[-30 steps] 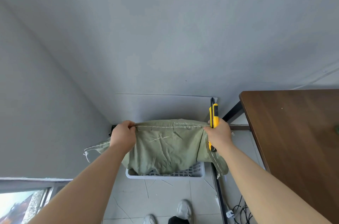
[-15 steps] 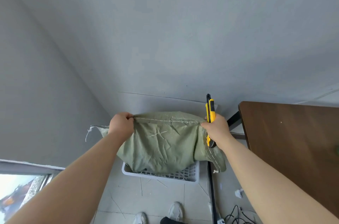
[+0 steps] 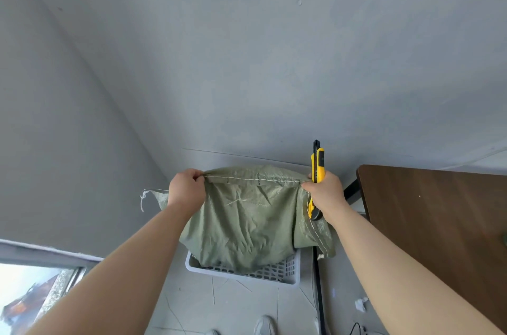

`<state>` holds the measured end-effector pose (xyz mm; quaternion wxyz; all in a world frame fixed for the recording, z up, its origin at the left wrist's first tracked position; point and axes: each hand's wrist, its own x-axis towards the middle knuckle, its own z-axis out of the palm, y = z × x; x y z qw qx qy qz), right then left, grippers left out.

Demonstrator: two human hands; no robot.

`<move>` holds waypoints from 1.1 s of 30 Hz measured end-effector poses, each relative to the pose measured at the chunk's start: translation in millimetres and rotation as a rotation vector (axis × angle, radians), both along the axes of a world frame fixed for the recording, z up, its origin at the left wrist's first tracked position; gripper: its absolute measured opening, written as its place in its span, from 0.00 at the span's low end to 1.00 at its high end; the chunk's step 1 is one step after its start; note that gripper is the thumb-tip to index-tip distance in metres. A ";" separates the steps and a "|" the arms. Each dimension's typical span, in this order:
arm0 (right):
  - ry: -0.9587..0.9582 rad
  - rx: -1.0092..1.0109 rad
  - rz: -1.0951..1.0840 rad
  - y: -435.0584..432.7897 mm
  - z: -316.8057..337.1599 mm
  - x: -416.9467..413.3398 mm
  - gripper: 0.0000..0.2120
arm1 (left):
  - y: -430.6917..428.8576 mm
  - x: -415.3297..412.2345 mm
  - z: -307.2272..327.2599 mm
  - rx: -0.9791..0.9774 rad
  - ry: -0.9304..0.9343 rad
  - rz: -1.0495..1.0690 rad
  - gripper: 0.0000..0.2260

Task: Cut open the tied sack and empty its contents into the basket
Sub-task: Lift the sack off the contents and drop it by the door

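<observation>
A green woven sack (image 3: 247, 222) hangs upside down over a white slotted basket (image 3: 277, 273) on the floor, its lower end reaching inside the basket. My left hand (image 3: 186, 187) grips the sack's stitched seam at its left end. My right hand (image 3: 323, 190) grips the seam's right end together with a yellow utility knife (image 3: 317, 167), which points up. The sack hides whatever lies in the basket.
A brown table (image 3: 439, 225) stands at the right, its black leg (image 3: 318, 288) close to the basket. Grey walls close in behind and to the left. A window (image 3: 30, 290) is at the lower left. Cables and a crumpled paper (image 3: 361, 304) lie on the floor tiles; my shoes (image 3: 263, 325) are below.
Both hands have lifted the sack's seam higher, so more of the sack hangs above the basket. The view has tilted up.
</observation>
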<state>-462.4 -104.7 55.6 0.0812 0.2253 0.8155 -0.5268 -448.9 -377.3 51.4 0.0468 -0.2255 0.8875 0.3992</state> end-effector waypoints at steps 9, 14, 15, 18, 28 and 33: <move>0.048 0.006 -0.035 -2.1 14.3 8.2 0.08 | -0.3 -0.9 16.6 0.017 0.057 0.016 0.12; 0.095 0.006 -0.060 -1.1 25.5 9.8 0.07 | 3.9 2.2 21.4 0.013 0.110 0.033 0.12; 0.082 0.002 -0.061 -1.3 25.9 11.3 0.07 | 3.8 0.2 24.2 0.011 0.102 0.018 0.12; 0.130 -0.032 -0.069 -3.0 38.9 7.6 0.07 | 4.6 -11.8 41.0 0.043 0.171 0.040 0.12; 0.102 0.014 -0.076 -0.3 41.8 3.7 0.07 | 7.7 -12.0 50.3 -0.023 0.095 -0.038 0.12; 0.073 0.014 -0.060 1.1 37.3 6.6 0.07 | 7.4 -7.4 45.2 -0.019 0.059 -0.024 0.12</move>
